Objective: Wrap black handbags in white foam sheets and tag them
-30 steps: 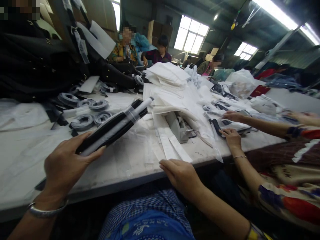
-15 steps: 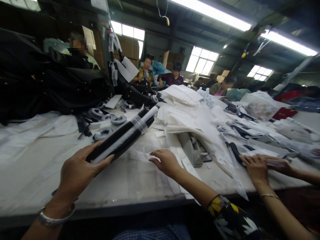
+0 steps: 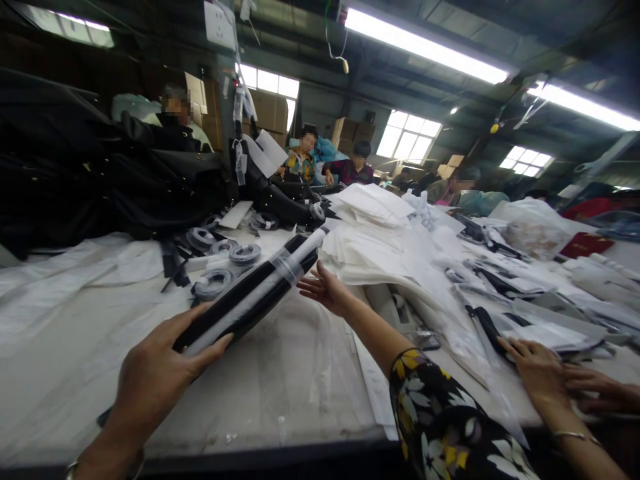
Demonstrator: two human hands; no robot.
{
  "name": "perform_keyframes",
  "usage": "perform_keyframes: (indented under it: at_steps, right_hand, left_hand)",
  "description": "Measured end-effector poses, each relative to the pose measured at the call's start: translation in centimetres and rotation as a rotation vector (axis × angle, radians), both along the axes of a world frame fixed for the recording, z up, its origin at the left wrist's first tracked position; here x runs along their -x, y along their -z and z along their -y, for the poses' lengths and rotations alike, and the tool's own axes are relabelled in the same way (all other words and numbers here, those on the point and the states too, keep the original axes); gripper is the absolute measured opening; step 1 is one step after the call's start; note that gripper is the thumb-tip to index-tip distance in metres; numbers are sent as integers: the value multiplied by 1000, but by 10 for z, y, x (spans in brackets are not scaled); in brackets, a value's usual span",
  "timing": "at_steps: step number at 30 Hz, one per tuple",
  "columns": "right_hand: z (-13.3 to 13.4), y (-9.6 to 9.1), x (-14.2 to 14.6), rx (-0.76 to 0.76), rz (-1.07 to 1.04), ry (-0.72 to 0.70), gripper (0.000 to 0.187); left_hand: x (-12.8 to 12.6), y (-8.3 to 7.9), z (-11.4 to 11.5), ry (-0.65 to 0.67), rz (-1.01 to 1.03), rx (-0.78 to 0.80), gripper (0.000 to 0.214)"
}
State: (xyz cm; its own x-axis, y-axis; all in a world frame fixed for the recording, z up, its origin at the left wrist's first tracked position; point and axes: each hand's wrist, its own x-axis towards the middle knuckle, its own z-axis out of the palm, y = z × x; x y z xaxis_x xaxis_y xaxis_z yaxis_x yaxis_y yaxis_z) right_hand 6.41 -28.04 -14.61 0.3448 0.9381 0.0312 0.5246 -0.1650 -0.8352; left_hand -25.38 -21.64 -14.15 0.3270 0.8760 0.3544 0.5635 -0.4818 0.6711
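My left hand (image 3: 155, 360) grips the near end of a long black folded bundle (image 3: 235, 313), its thumb over the top. A white rolled strip lies along the middle of the bundle, and a clear band (image 3: 289, 265) wraps round both near the far end. My right hand (image 3: 324, 288), coming from a flowered sleeve, is stretched out beside that far end with its fingers apart. Whether its fingertips touch the bundle I cannot tell. A grey tape dispenser (image 3: 387, 308) stands beyond my right forearm, partly under white sheets.
White sheets (image 3: 375, 247) form a heap across the middle. Coiled grey straps (image 3: 213, 285) lie behind the bundle. Black material (image 3: 100, 167) is piled at left. At right, a co-worker's hands (image 3: 540, 373) rest by a black piece (image 3: 487, 330). Several people sit farther back.
My right hand has moved forward, from above the tabletop to beside the bundle's far end, its fingers now straighter. My left hand still holds the bundle. The view has tilted up slightly.
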Motion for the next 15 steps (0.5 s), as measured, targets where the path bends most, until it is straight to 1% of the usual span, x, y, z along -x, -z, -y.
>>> perform_keyframes:
  at_steps: [2,4,5,7,8,9,10,12,15]
  right_hand:
    - [20,7,8,-86,4,80,54]
    - [48,24,22,-127,154,59,52]
    - [62,33,29,-135,253,29,58]
    - [85,50,39,-107,450,-5,67]
    - [92,56,41,-65,515,-4,70]
    - [96,61,41,-15,535,10,71]
    - [97,63,39,32,521,28,70]
    - [92,62,32,72,387,94,68]
    - [76,55,19,33,134,216,67]
  left_hand:
    - [1,1,0,-3,2,-8,56]
    - [2,1,1,-6,0,-12,55]
    - [2,2,1,-9,-5,-12,55]
    - [3,1,1,-13,-13,-21,55]
    - [2,0,1,-14,-20,-27,56]
    - [2,-1,2,-15,-29,-31,56]
    - [2,-2,3,-19,-40,-32,56]
    - [1,-4,4,-27,-65,-17,55]
    - [0,-6,6,-33,-67,5,55]
